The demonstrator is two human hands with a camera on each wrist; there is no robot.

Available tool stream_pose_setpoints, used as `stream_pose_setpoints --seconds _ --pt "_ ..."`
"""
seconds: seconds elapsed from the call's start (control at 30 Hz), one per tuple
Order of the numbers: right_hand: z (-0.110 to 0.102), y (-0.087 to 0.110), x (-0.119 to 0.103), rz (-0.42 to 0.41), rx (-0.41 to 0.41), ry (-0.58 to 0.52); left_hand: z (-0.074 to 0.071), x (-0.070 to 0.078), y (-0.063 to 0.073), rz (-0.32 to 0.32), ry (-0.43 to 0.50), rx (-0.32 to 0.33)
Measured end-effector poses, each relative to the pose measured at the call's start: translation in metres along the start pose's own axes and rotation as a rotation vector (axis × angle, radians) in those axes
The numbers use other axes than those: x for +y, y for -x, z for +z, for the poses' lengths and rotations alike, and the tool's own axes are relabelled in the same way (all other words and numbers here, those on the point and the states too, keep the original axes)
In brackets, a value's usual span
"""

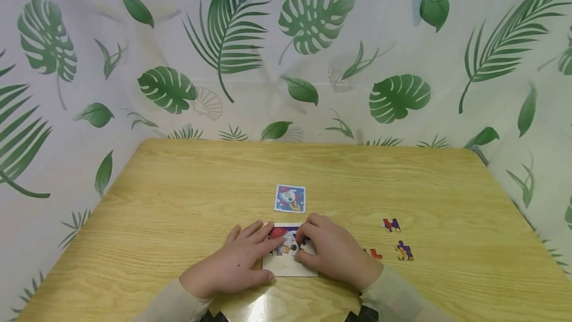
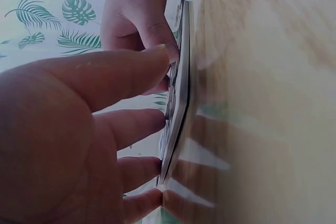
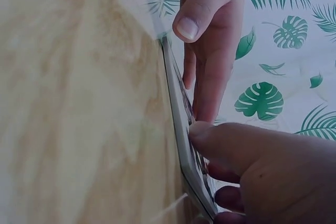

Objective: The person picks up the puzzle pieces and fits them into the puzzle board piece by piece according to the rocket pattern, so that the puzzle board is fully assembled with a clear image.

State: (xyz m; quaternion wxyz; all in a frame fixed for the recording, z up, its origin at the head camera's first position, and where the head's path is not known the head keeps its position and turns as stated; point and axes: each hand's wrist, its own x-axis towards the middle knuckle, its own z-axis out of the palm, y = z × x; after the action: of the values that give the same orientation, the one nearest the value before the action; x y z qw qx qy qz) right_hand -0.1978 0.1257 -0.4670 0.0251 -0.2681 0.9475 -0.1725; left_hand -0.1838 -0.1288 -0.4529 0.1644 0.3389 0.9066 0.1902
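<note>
Puzzle board (image 1: 290, 267) square to me, long axis unclear.
My R hand (image 1: 332, 250) pinches pc (image 1: 307, 246); L hand (image 1: 237, 262) spread, fingertips on it.

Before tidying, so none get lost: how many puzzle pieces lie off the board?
3 in view: an upper piece, a lower-right piece, and a red piece partly behind the right hand, which may hide more.

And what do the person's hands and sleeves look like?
The left hand and right hand look bare, with no gloves or rings visible. The left sleeve and right sleeve are pale and off-white, the right one with faint patches. Black bits near both wrists are mostly cut off, so I can't identify them.
</note>
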Motion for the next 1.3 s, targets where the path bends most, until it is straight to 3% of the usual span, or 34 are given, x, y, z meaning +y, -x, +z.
stream_pose_setpoints --seconds 0.3,0.57,1.03,1.3 --pt "0.0049 -0.0009 -0.0015 -0.015 0.022 0.026 -0.0005 -0.0002 0.0 0.01 -0.015 0.0" --pt "0.0064 -0.0036 -0.0064 0.033 0.064 0.053 -0.0011 -0.0003 0.0023 0.011 -0.006 0.002" --pt "0.0015 0.0 0.0003 -0.057 0.02 -0.069 -0.0017 0.0054 0.0008 -0.002 -0.07 0.047" --pt "0.0047 0.0015 0.003 -0.058 -0.001 -0.115 0.0003 0.006 0.001 -0.022 -0.042 0.028"
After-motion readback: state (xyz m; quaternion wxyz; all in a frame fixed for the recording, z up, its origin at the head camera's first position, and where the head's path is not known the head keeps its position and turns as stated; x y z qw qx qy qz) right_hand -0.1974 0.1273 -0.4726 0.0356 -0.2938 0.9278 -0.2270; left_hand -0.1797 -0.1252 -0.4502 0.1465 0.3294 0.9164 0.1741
